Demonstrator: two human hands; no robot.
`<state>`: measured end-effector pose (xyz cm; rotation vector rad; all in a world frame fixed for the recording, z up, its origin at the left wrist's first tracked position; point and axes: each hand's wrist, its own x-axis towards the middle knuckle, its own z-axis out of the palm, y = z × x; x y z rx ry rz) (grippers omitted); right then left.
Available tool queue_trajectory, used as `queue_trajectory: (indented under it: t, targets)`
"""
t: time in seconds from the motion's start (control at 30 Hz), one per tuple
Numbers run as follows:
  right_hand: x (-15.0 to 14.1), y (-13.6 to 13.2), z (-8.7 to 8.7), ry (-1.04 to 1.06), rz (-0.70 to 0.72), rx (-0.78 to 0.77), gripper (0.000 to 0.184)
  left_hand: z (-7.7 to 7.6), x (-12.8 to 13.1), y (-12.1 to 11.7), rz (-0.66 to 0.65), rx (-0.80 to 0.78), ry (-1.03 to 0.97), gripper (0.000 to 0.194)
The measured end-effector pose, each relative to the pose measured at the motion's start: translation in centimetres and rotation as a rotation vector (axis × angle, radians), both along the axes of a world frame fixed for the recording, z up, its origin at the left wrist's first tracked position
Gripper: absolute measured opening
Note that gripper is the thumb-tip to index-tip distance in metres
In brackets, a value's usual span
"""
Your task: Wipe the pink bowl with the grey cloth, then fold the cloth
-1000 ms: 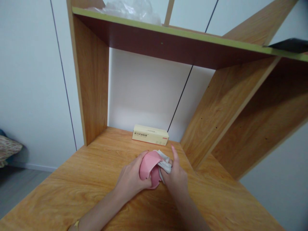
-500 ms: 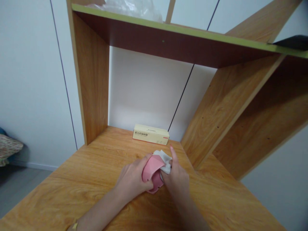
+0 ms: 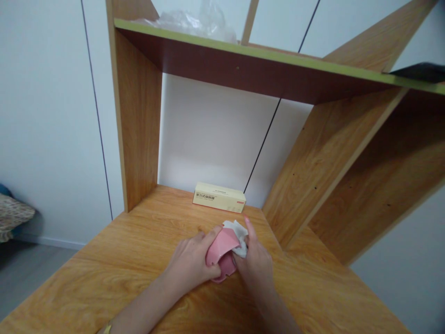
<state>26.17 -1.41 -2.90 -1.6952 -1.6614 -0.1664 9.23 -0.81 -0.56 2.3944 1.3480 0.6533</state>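
Note:
My left hand point(image 3: 190, 260) is closed around a small pink bowl point(image 3: 221, 253), which is tipped on its side just above the wooden desk point(image 3: 139, 250). My right hand point(image 3: 255, 262) presses a crumpled white tissue point(image 3: 237, 234) against the bowl's inside, fingers wrapped on the tissue and one finger sticking up. The two hands meet at the bowl in the middle of the desk.
A long cream box point(image 3: 219, 197) with red print lies at the back of the desk against the white wall. Wooden shelf uprights point(image 3: 137, 134) rise left and right, with a shelf board point(image 3: 243, 55) overhead carrying clear plastic point(image 3: 194, 21). A patterned cushion point(image 3: 12, 213) sits at far left.
The bowl has turned slightly in my left hand and the tissue has shifted along its rim. Both hands stay at the same spot on the desk; the view has tilted a little.

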Motion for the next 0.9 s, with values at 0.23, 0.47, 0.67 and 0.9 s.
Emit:
queue_trajectory:
  t: [0.23,0.47,0.67,0.9]
  targets:
    - [0.4,0.8,-0.9,0.364,0.108,-0.232,0.068,0.2,-0.1,0.1,0.029,-0.023,-0.082,0.065]
    - [-0.4,0.8,-0.9,0.722,0.086,-0.082,0.067,-0.2,-0.6,0.5,0.146,-0.104,-0.261,0.088]
    - [-1.3,1.1,-1.2,0.754,0.137,-0.117,0.061,-1.7,0.7,0.1,0.083,-0.091,-0.404,0.078]
    - [-0.3,0.1,0.8,0.114,-0.056,-0.169,0.066,-0.4,0.3,-0.1,0.131,-0.068,-0.226,0.066]
